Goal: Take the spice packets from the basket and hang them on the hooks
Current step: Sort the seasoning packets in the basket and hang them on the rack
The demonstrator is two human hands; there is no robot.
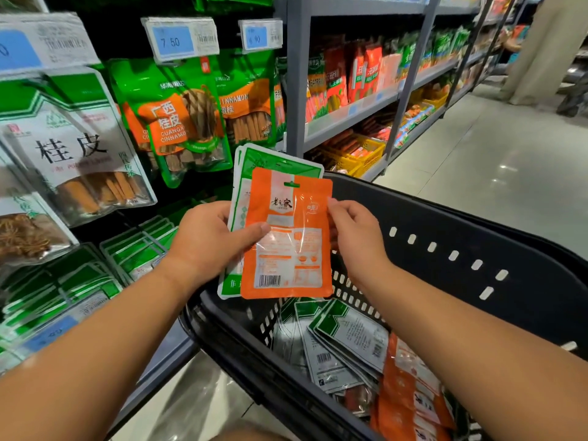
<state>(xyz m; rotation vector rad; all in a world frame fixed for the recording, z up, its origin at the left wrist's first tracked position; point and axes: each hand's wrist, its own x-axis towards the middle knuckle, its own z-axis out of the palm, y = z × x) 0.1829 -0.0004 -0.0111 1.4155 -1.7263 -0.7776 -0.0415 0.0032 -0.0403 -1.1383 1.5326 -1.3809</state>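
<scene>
- Mid-frame, the left hand (pixel 206 237) grips a small fan of spice packets, thumb pressed across the front and fingers curled behind.
- On top is the orange packet (pixel 286 249), back side facing the camera with the barcode low, held upright just above the basket.
- The right hand (pixel 353 237) pinches the orange packet's right edge between thumb and fingertips. It looks set to peel that one off the stack.
- Behind it are the green-and-white packets (pixel 273 162). I count two edges at the top left corner, so at least two; more may be hidden.
- The step in hand, I'd say, is sorting: splitting one packet off before hanging it.
- The next move calls for lining up the hang hole (pixel 291 185) with a free hook in the upper left display. The hooks themselves are hidden behind stock.
- The hanging cinnamon packs (pixel 178 122) fill the upper left, under two readable price tags (pixel 178 39) and a blurred third at the far left.
- No orange row like this packet shows among them, so finding its spot may take a look around.
- There is one black basket (pixel 477 249) at the lower right, well stocked.
- Inside are the green-and-white basket packets (pixel 350 335), at least three in an overlapping heap, and the orange basket packets (pixel 410 393), at least two. I can't give an exact count.
- So plenty of the task looks left to do.
</scene>
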